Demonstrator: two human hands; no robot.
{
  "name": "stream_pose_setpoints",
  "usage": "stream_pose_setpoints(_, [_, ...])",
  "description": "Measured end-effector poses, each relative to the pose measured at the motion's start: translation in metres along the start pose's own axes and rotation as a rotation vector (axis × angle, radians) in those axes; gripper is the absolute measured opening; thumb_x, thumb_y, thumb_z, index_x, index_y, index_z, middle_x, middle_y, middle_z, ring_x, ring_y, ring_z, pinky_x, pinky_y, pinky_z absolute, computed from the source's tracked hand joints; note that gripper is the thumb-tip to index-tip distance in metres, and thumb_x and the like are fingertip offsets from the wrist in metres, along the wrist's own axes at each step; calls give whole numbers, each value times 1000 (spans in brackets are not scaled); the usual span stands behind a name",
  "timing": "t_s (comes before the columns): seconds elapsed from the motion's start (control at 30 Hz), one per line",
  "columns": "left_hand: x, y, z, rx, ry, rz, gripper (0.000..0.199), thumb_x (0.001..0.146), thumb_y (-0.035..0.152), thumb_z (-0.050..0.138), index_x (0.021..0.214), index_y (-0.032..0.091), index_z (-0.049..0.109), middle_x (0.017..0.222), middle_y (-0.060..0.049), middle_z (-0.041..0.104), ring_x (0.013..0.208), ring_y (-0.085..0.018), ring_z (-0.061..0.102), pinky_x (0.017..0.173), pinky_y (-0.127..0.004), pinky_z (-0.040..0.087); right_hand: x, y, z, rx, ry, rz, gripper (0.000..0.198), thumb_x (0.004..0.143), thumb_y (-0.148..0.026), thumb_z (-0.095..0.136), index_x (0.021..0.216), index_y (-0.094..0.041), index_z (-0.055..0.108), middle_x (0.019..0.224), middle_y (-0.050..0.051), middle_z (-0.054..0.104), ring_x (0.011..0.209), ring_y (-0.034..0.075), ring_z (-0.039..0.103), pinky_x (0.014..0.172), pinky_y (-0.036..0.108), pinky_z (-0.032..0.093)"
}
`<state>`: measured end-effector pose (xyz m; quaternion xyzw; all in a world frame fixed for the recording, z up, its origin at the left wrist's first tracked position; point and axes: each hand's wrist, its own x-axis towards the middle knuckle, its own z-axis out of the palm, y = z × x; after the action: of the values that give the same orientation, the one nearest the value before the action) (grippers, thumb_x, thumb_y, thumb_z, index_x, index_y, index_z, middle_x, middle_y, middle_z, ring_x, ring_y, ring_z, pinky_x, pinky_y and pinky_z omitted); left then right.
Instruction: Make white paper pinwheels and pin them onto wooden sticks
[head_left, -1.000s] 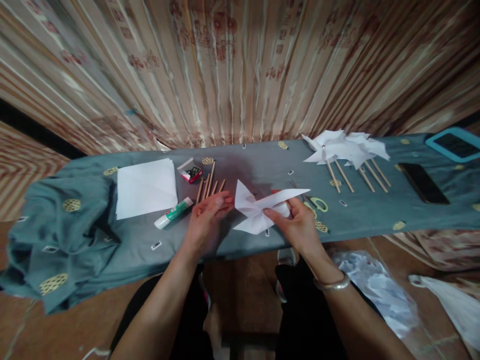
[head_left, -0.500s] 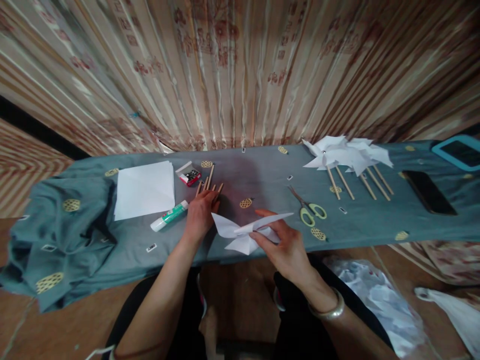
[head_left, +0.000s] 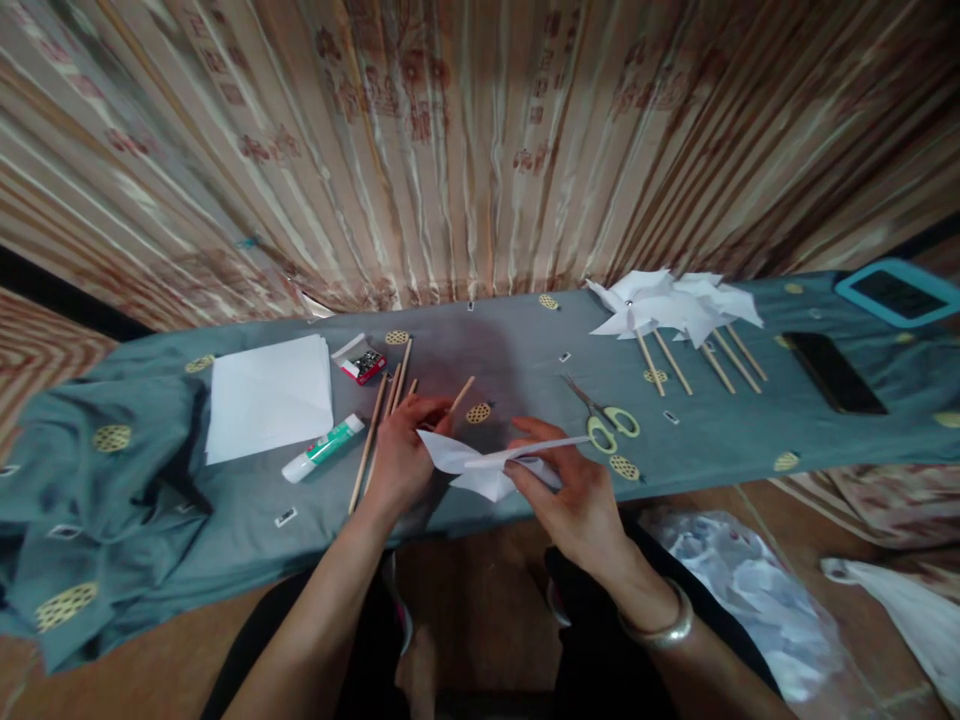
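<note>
My right hand (head_left: 574,490) pinches a white folded paper pinwheel (head_left: 491,475) above the front of the table, thumb below and fingers above. Close to its left side, my left hand (head_left: 405,450) is closed around a thin wooden stick (head_left: 462,394), whose upper end points up and right. More wooden sticks (head_left: 367,440) lie under and beside my left hand. A glue stick (head_left: 324,449) with a green label rests to the left. Behind it stands an open red box of pushpins (head_left: 360,360). Scissors (head_left: 602,415) with pale green handles lie right of the pinwheel.
A stack of white paper (head_left: 270,398) lies at the left, near bunched grey cloth (head_left: 112,480). Finished pinwheels on sticks (head_left: 675,310) lie back right. Further right are a black phone (head_left: 836,372) and a blue-framed tablet (head_left: 896,292). A plastic bag (head_left: 750,600) sits on the floor.
My left hand has lifted a wooden stick from the group and brought it towards the paper pinwheel. My right hand keeps its pinch. The whole view has shifted slightly.
</note>
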<state>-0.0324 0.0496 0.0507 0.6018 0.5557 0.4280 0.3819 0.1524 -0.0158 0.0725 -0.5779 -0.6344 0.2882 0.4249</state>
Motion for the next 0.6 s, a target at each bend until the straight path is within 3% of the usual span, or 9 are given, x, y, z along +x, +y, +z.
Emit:
stream_pose_setpoints(0.03, [-3, 8, 1, -130, 39, -79, 22, 75, 32, 67, 85, 15, 74, 80, -4, 67, 66, -14, 62, 59, -23, 48, 0, -1, -1, -14, 26, -27, 26, 84, -25, 63, 110, -24, 65, 111, 4, 75, 93, 19, 74, 80, 29, 60])
stream_pose_setpoints(0.13, [-13, 27, 2, -404, -34, -313, 27, 67, 34, 74, 84, 13, 75, 70, -3, 68, 56, -12, 57, 50, -21, 42, 1, -10, -4, -54, 101, -124, 24, 85, -21, 61, 108, -23, 65, 113, 4, 74, 93, 17, 74, 77, 26, 60])
stream_pose_setpoints(0.2, [-19, 34, 0, -506, -72, -388, 26, 63, 33, 76, 79, 13, 76, 66, -2, 68, 54, -11, 55, 49, -20, 41, 1, -19, -6, -70, 133, -188, 28, 85, -16, 59, 111, -23, 63, 105, 2, 76, 88, 15, 74, 75, 24, 59])
stream_pose_setpoints(0.37, [-35, 44, -5, -550, -143, -334, 12, 57, 25, 75, 61, 14, 73, 66, -4, 69, 62, -14, 60, 57, -20, 46, -1, -41, -15, -153, 149, -317, 32, 84, -10, 56, 112, -24, 62, 92, 0, 77, 89, 16, 73, 81, 25, 59])
stream_pose_setpoints(0.6, [-45, 53, -10, -537, -215, -233, 11, 66, 23, 71, 73, 17, 78, 72, -3, 71, 63, -14, 62, 56, -19, 45, -4, -50, -26, -229, 154, -437, 41, 85, -9, 57, 123, -24, 55, 90, 0, 76, 92, 19, 72, 86, 33, 58])
